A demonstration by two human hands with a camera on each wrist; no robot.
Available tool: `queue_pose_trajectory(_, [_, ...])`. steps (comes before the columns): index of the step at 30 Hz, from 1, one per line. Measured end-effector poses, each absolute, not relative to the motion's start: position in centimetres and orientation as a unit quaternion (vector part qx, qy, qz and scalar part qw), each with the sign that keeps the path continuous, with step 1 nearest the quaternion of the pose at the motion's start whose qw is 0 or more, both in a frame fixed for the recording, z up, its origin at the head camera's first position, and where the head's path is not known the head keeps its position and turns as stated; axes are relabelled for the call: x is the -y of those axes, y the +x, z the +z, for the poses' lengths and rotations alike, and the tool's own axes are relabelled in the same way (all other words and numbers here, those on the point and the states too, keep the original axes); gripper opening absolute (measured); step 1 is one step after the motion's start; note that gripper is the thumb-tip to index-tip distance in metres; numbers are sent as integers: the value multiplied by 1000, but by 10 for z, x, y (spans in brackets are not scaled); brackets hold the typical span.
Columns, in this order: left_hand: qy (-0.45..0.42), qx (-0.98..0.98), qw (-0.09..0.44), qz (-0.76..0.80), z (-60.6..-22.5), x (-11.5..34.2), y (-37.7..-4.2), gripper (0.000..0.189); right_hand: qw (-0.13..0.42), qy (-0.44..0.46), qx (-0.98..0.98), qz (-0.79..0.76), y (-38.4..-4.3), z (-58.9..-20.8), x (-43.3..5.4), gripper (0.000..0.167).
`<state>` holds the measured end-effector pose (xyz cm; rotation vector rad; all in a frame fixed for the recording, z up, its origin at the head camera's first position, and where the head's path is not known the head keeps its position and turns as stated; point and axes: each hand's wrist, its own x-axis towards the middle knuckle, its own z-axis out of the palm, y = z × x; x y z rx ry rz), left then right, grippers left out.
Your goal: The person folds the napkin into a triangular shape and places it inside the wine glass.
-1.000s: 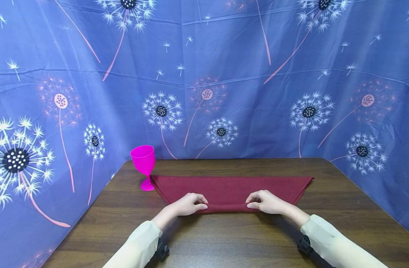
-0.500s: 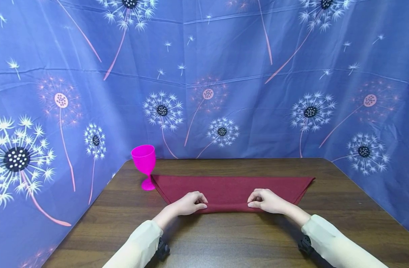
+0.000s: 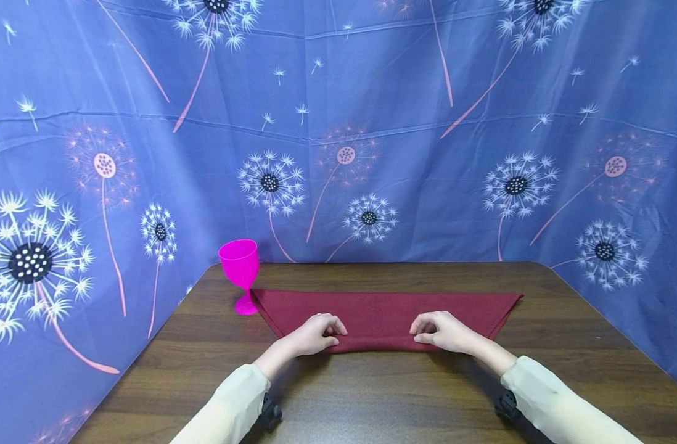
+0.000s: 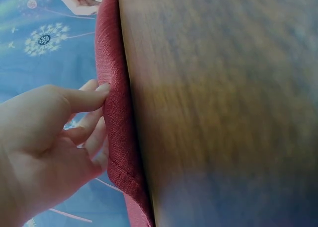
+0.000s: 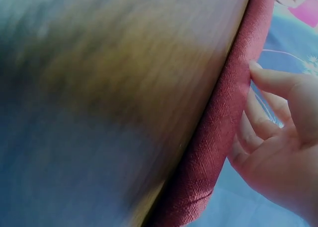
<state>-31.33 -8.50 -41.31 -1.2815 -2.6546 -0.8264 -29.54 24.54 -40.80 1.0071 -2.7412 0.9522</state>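
1. If the left hand and right hand push unevenly, the red cloth's rolled near edge could skew or loosen.
2. A leftward shift could nudge the pink goblet beside its corner.
3. Each grip loosely clasps the roll, thumb against it, fingers bent behind; hidden fingertips make firmness uncertain.
4. The cloth lies on the table, under and beyond both hands.

Brown wood-grain counter with rounded far corners, dark red cloth spread across its middle, long straight edge on the far side, shorter near edge rolled, bright pink goblet standing upright just beside the cloth's far left corner.
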Motion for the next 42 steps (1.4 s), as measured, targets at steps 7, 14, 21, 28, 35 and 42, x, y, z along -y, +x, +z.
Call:
queue_pose_trajectory(7, [-423,860,56,-279,-412,85,-314,19,69,338,888,303,-295,-407,-244,8])
queue_pose_trajectory(14, [-412,864,31,-286,-412,86,-314,14,74,365,884,282,-297,-407,-246,9])
queue_pose_trajectory(21, [-416,864,22,-281,-411,88,-312,18,77,394,874,273,-297,-409,-247,10])
queue_pose_trajectory(28, [-409,870,6,-276,-411,88,-313,30,38,370,882,290,-296,-411,-249,25])
queue_pose_trajectory(35, [-408,870,-1,-276,-412,89,-313,26,33,361,889,280,-297,-411,-249,28])
queue_pose_trajectory(42, [-402,872,-8,-280,-411,88,-312,20,45,363,888,278,-296,-411,-246,25])
